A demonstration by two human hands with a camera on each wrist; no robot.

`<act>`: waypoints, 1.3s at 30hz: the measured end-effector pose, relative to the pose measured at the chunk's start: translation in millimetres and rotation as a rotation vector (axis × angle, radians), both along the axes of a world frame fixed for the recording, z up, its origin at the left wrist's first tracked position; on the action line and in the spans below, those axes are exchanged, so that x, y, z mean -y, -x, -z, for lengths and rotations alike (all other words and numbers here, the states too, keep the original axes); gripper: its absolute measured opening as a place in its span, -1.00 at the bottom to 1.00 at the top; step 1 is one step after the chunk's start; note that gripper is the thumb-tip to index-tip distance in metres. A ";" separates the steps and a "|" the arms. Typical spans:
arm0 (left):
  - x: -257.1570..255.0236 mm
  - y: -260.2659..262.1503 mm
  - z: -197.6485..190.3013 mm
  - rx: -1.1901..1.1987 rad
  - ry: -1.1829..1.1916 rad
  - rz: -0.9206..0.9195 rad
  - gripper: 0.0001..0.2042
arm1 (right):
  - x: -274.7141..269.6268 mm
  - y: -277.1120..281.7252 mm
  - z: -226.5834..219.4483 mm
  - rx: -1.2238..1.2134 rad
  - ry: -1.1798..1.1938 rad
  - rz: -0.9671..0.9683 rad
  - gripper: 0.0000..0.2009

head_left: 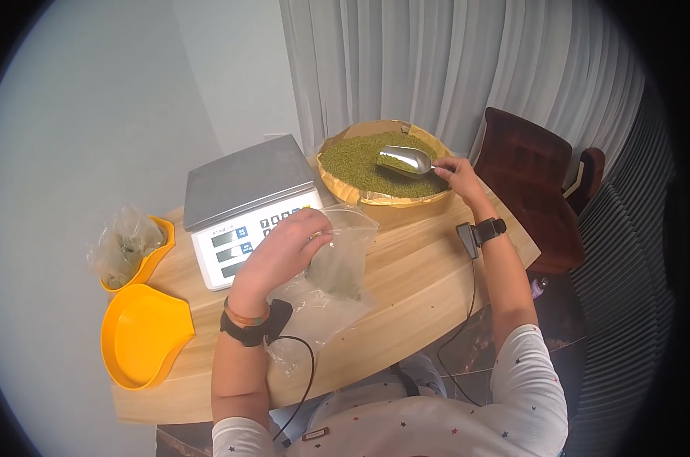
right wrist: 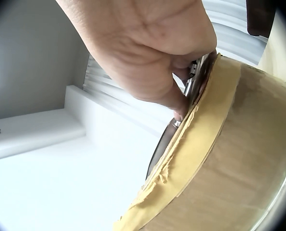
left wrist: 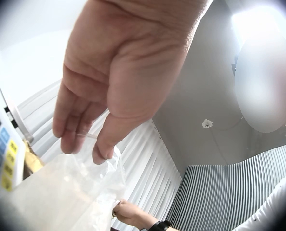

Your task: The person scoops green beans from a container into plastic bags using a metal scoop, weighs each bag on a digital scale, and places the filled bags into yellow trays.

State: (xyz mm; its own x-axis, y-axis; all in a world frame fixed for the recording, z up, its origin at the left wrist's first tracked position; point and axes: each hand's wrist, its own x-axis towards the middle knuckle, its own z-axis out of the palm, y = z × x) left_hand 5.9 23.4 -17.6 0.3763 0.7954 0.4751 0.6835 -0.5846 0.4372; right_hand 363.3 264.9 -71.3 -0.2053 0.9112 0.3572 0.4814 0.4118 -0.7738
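A: Which step is in hand, in your opinion?

B: I judge it is the scooping. The right hand (head_left: 457,177) has its fingers closed around the handle of a metal scoop (head_left: 415,158). This scoop is at the green granules (head_left: 345,160), inside the round tub (head_left: 413,204) on the far side of the worktop (head_left: 406,278). Some granules seem to lie in the scoop.

A: And the left hand (head_left: 282,250)?

B: Its fingers and thumb pinch the upper edge of a clear plastic bag (head_left: 349,255). The bag hangs on the near side of the tub, just beside the scale (head_left: 246,183). Something green shows in its lower part, so probably the filling is begun; how full it is, I cannot tell.

A: What does the next move call for?

B: I think the scoop should be lifted level over the tub's rim, then carried left and nearer, to the bag's mouth. The left hand would need to spread this mouth wider, because the film looks slack and granules could spill.

A: And the weighing?

B: The scale's plate carries nothing that I can see, so I suppose this step comes later.
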 end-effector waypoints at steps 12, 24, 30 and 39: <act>1.1 0.0 -0.5 0.023 -0.009 -0.002 -0.84 | 66.9 23.0 -77.5 0.036 0.029 -0.280 -0.79; 3.0 0.0 -1.6 0.017 -0.018 -0.007 -0.83 | 152.1 73.2 -115.9 0.527 -0.614 -0.373 -0.83; 2.3 0.7 -0.8 0.008 -0.053 0.011 -0.81 | 152.9 71.6 -120.2 0.495 -0.743 -0.329 -0.84; 2.0 1.2 0.5 0.015 -0.017 0.002 -0.84 | 53.0 33.0 -78.9 0.568 -0.701 0.179 -0.83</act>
